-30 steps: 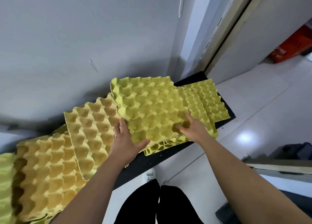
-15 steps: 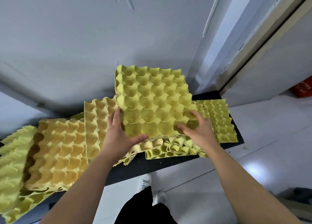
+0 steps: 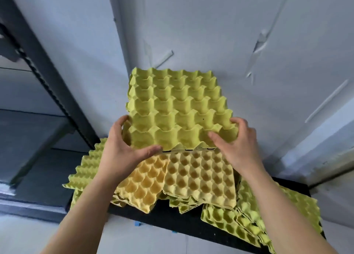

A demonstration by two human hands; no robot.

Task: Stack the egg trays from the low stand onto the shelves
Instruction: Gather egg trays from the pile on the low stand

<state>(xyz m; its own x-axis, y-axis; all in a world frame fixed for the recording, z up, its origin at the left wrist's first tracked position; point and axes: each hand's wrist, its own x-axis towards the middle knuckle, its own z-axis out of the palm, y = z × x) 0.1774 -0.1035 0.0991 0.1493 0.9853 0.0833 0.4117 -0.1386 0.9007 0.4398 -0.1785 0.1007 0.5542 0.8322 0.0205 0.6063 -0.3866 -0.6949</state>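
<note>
A yellow-green egg tray (image 3: 178, 108) hangs in the air in front of the wall, cups facing me. My left hand (image 3: 122, 150) grips its near left corner, thumb along the front edge. My right hand (image 3: 237, 146) grips its near right corner, thumb in a cup. Below lies the low black stand (image 3: 182, 223) with a loose heap: orange-yellow trays (image 3: 182, 179) in the middle, green trays (image 3: 268, 209) at the right, and an overturned green tray (image 3: 86, 169) at the left.
A dark metal shelf unit (image 3: 46, 92) stands at the left, with a grey shelf board (image 3: 24, 177) beside the stand. A pale wall (image 3: 229, 33) with scuff marks rises behind the trays. Light floor shows below the stand.
Both hands have lifted the green tray up off the heap and toward me. The camera has tilted and swung left, bringing the shelf unit into view.
</note>
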